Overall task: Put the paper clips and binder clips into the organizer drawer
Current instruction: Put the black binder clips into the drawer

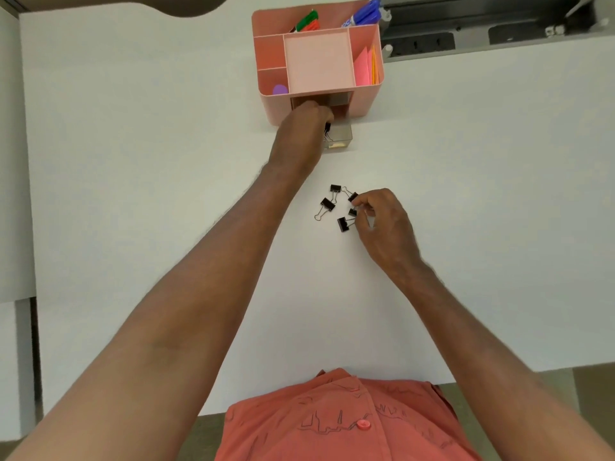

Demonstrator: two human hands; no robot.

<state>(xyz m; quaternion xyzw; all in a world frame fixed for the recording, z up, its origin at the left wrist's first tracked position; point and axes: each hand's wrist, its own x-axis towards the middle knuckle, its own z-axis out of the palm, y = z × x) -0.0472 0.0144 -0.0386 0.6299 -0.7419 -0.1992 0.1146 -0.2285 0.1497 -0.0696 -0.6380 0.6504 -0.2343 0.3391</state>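
Observation:
A pink desk organizer stands at the far middle of the white table. Its clear drawer is pulled out toward me. My left hand reaches over the drawer's left side and holds a black binder clip above it. Nearer me, several black binder clips lie loose, among them one at the left and one at the front. My right hand pinches a binder clip at the right of this group. I see no paper clips.
The organizer's top compartments hold markers, pink and orange paper and a purple object. A grey power rail runs along the far right edge. The table's near edge is by my orange shirt.

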